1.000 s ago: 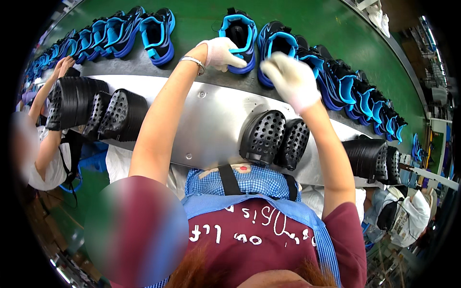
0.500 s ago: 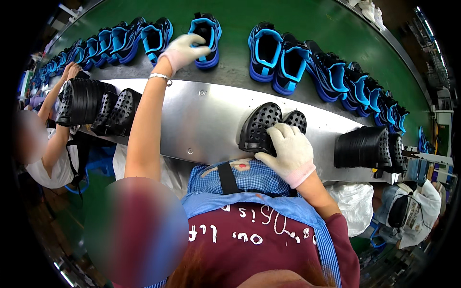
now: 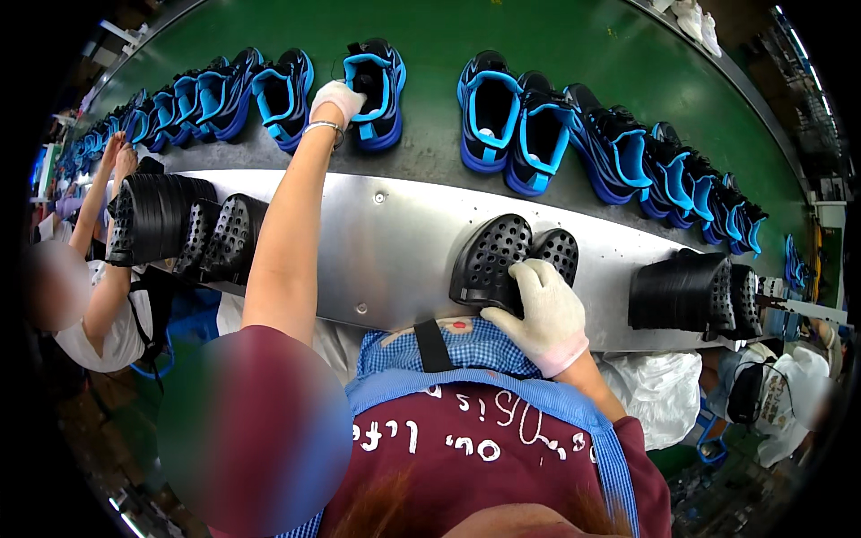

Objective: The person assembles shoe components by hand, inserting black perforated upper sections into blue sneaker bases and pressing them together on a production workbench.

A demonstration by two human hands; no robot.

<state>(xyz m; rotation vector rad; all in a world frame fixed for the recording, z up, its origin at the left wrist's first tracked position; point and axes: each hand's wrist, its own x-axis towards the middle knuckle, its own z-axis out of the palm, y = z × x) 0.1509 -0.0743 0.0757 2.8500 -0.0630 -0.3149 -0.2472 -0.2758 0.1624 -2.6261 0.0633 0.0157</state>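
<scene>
My left hand [image 3: 335, 100], in a white glove with a pink cuff, is at the left side of a black and blue sneaker [image 3: 387, 108]. Its fingers are curled at the light blue collar, partly hidden by the back of the hand. My right hand [image 3: 549, 314], gloved the same way, grips a black perforated shoe-shaped piece [image 3: 493, 255] near the metal ledge's front edge. Its thumb is at the piece's near end and its fingers lie over the right side. A second black perforated piece [image 3: 556, 253] stands close beside it, just beyond my fingers.
Rows of sneakers [image 3: 491, 112] stand on the green belt [image 3: 430, 45] to left and right. Stacks of black pieces sit on the metal ledge [image 3: 395, 251], one at left [image 3: 166, 220], one at right [image 3: 682, 291]. Another person's hands [image 3: 121, 157] work at far left.
My left hand has drawn from over the sneaker's opening to its left collar, fingers curling in. My right hand stays on the black piece. The whole view has shifted slightly.
</scene>
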